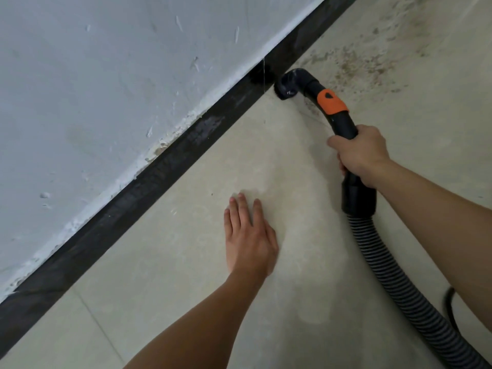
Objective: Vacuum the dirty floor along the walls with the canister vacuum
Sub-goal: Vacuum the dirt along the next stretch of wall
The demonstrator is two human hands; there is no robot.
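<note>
Black nozzle (pixel 286 87) at skirting (pixel 159 170) | R grip (pixel 360 153) holds wand (pixel 343 123) | L grip (pixel 249 235) flat

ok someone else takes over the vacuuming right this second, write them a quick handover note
Right hand grips the black curved vacuum handle with orange collar. Left hand is free, fingers straight, flat on or just above the beige tiled floor.
The round black brush nozzle sits at the foot of the black baseboard. The ribbed grey-black hose trails to the lower right. Canister not in view.
Done: the floor along the wall on the near side looks mostly clean.
Left: the brown speckled dirt patch beyond the nozzle, further along the wall.
</note>
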